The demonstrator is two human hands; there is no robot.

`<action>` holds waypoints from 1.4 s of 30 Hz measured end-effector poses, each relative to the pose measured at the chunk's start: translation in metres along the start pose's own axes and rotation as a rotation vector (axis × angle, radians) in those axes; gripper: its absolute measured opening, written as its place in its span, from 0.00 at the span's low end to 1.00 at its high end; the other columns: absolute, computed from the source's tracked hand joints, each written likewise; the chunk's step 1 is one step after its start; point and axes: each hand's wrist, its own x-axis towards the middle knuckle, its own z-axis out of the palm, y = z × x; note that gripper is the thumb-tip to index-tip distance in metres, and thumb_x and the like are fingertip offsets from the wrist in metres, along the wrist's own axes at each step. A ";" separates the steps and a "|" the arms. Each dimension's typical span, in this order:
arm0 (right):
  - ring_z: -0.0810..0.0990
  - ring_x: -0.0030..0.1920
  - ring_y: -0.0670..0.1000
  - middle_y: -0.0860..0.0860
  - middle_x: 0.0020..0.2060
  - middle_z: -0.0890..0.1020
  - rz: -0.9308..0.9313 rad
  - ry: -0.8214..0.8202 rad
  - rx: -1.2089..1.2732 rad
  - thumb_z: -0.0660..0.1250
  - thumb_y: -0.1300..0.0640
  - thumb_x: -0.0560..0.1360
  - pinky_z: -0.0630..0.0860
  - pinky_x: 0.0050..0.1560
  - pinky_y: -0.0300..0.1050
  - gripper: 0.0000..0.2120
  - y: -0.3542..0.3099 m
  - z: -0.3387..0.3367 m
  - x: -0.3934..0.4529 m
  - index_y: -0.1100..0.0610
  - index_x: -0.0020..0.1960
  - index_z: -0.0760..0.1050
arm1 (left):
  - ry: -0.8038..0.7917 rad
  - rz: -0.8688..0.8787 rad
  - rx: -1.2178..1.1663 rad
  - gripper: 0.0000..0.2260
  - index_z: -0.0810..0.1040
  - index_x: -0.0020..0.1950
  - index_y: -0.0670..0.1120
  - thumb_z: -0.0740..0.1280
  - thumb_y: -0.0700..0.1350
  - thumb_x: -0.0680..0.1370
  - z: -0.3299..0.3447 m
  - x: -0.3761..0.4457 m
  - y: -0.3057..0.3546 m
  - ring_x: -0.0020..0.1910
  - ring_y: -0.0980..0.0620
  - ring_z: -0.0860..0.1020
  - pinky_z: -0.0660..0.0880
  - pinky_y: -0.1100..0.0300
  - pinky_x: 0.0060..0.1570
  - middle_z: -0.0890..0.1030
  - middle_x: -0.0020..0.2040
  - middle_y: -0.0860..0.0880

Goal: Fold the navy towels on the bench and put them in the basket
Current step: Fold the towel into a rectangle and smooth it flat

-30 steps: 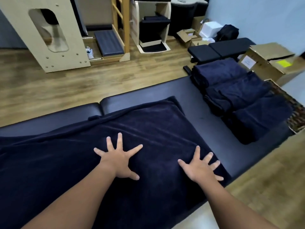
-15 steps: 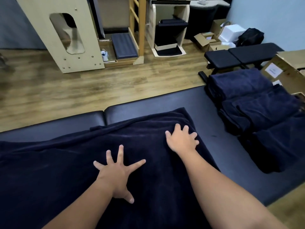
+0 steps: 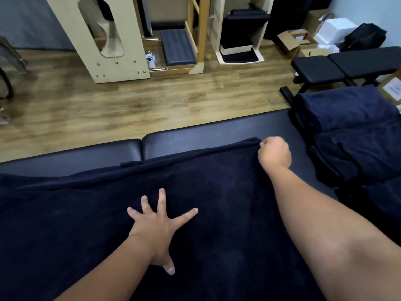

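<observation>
Large navy terry towel (image 3: 217, 203) spread flat over black padded vinyl bench (image 3: 217, 135), far right corner bunched. Folded navy towels (image 3: 347, 131) stacked in overlapping row at bench's right end.

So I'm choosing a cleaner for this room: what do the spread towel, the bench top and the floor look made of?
Spread towel: soft, matte, fuzzy pile, likely terry or fleece.
Bench top: smooth black padding with a slight sheen and a seam, probably vinyl or leather.
Floor: plank-patterned wood grain, either wood or laminate.
</observation>
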 end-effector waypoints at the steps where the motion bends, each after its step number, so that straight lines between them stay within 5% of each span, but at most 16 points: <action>1: 0.80 0.49 0.61 0.57 0.51 0.80 0.010 0.015 -0.005 0.65 0.56 0.81 0.80 0.50 0.53 0.09 0.000 -0.003 0.005 0.57 0.46 0.82 | 0.002 -0.001 -0.003 0.65 0.20 0.65 0.75 0.78 0.69 0.61 0.001 0.000 0.000 0.74 0.18 0.39 0.53 0.21 0.67 0.21 0.72 0.33; 5: 0.77 0.53 0.62 0.58 0.57 0.75 -0.075 -0.008 -0.160 0.64 0.61 0.77 0.77 0.53 0.55 0.08 -0.006 0.001 -0.003 0.58 0.56 0.77 | -0.002 -0.005 -0.010 0.65 0.19 0.64 0.75 0.79 0.68 0.61 0.003 0.001 0.000 0.73 0.18 0.37 0.51 0.21 0.67 0.20 0.71 0.34; 8: 0.73 0.59 0.62 0.58 0.60 0.74 -0.317 -0.024 -0.212 0.63 0.57 0.79 0.72 0.55 0.57 0.15 -0.019 0.015 -0.031 0.55 0.65 0.73 | -0.006 -0.005 -0.010 0.65 0.19 0.64 0.75 0.79 0.68 0.61 0.003 0.000 0.001 0.73 0.18 0.36 0.50 0.20 0.67 0.19 0.71 0.34; 12: 0.63 0.71 0.64 0.58 0.71 0.66 -0.298 -0.173 -0.248 0.60 0.55 0.78 0.62 0.68 0.67 0.25 -0.056 0.033 -0.077 0.50 0.75 0.64 | 0.018 0.018 -0.016 0.64 0.19 0.64 0.74 0.77 0.71 0.61 0.005 -0.002 -0.002 0.73 0.18 0.35 0.49 0.21 0.67 0.19 0.71 0.34; 14: 0.56 0.76 0.63 0.56 0.76 0.61 -0.473 -0.219 -0.214 0.59 0.51 0.81 0.55 0.72 0.72 0.24 -0.080 0.043 -0.106 0.48 0.76 0.63 | 0.047 0.064 -0.004 0.61 0.20 0.67 0.74 0.73 0.74 0.62 0.009 -0.008 -0.011 0.74 0.21 0.35 0.47 0.23 0.67 0.21 0.74 0.36; 16: 0.56 0.77 0.60 0.51 0.76 0.63 -0.719 -0.262 -0.163 0.60 0.49 0.83 0.55 0.73 0.73 0.21 -0.104 0.053 -0.134 0.45 0.75 0.66 | 0.144 0.121 -0.040 0.53 0.28 0.75 0.70 0.65 0.77 0.67 0.016 -0.014 -0.031 0.78 0.28 0.41 0.50 0.29 0.69 0.29 0.80 0.41; 18: 0.60 0.74 0.59 0.47 0.72 0.68 -0.818 -0.307 -0.136 0.62 0.48 0.82 0.57 0.72 0.69 0.19 -0.129 0.063 -0.154 0.43 0.73 0.68 | 0.340 0.111 -0.212 0.40 0.48 0.81 0.61 0.61 0.72 0.75 0.022 -0.018 -0.068 0.78 0.39 0.58 0.64 0.39 0.69 0.48 0.82 0.46; 20: 0.65 0.68 0.58 0.46 0.67 0.73 -0.837 -0.301 -0.141 0.62 0.48 0.82 0.61 0.67 0.61 0.14 -0.149 0.071 -0.164 0.44 0.67 0.73 | 0.621 -0.071 -0.426 0.27 0.65 0.76 0.51 0.62 0.59 0.80 0.029 -0.014 -0.109 0.62 0.42 0.75 0.77 0.45 0.56 0.67 0.69 0.45; 21: 0.66 0.65 0.57 0.46 0.63 0.75 -0.826 -0.279 -0.162 0.62 0.48 0.83 0.62 0.63 0.58 0.11 -0.160 0.074 -0.167 0.45 0.64 0.76 | 0.701 -0.225 -0.469 0.24 0.65 0.76 0.48 0.61 0.55 0.81 0.031 -0.013 -0.134 0.55 0.40 0.77 0.78 0.46 0.50 0.72 0.62 0.43; 24: 0.71 0.57 0.57 0.48 0.53 0.79 -0.710 -0.136 -0.153 0.59 0.50 0.84 0.65 0.54 0.55 0.09 -0.184 0.079 -0.167 0.51 0.56 0.76 | 0.467 -0.564 -0.473 0.21 0.59 0.77 0.49 0.55 0.51 0.85 0.032 -0.015 -0.202 0.49 0.39 0.79 0.72 0.50 0.40 0.80 0.53 0.42; 27: 0.73 0.54 0.58 0.50 0.46 0.81 -0.637 -0.072 -0.139 0.57 0.53 0.84 0.66 0.53 0.55 0.07 -0.203 0.079 -0.166 0.54 0.53 0.71 | 0.370 -0.568 -0.401 0.07 0.67 0.60 0.46 0.57 0.47 0.85 0.039 -0.019 -0.246 0.39 0.46 0.74 0.72 0.52 0.36 0.74 0.40 0.48; 30: 0.73 0.57 0.58 0.49 0.50 0.82 -0.691 -0.225 -0.199 0.61 0.52 0.81 0.65 0.55 0.56 0.07 -0.221 0.083 -0.173 0.52 0.57 0.71 | 0.447 -0.537 -0.476 0.07 0.65 0.52 0.45 0.60 0.47 0.84 0.039 -0.018 -0.266 0.35 0.47 0.71 0.71 0.51 0.34 0.71 0.37 0.48; 32: 0.71 0.61 0.59 0.49 0.56 0.79 -0.727 -0.310 -0.274 0.64 0.52 0.78 0.65 0.59 0.57 0.12 -0.231 0.084 -0.178 0.49 0.62 0.74 | 0.559 -0.508 -0.576 0.06 0.66 0.54 0.45 0.61 0.46 0.83 0.039 -0.020 -0.274 0.37 0.44 0.74 0.75 0.49 0.37 0.73 0.38 0.47; 37: 0.68 0.57 0.60 0.54 0.56 0.74 -0.623 -0.087 -0.395 0.62 0.58 0.77 0.65 0.56 0.56 0.12 -0.257 0.092 -0.197 0.54 0.59 0.76 | 0.494 -0.564 -0.526 0.09 0.70 0.61 0.45 0.58 0.47 0.83 0.065 -0.032 -0.313 0.43 0.43 0.73 0.72 0.50 0.39 0.71 0.52 0.45; 42: 0.68 0.63 0.58 0.49 0.59 0.74 -0.982 -0.432 -0.314 0.60 0.43 0.82 0.63 0.62 0.58 0.15 -0.305 0.122 -0.254 0.48 0.64 0.74 | 0.382 -0.747 -0.456 0.13 0.66 0.68 0.49 0.59 0.49 0.84 0.103 -0.056 -0.376 0.56 0.40 0.70 0.72 0.48 0.43 0.62 0.63 0.42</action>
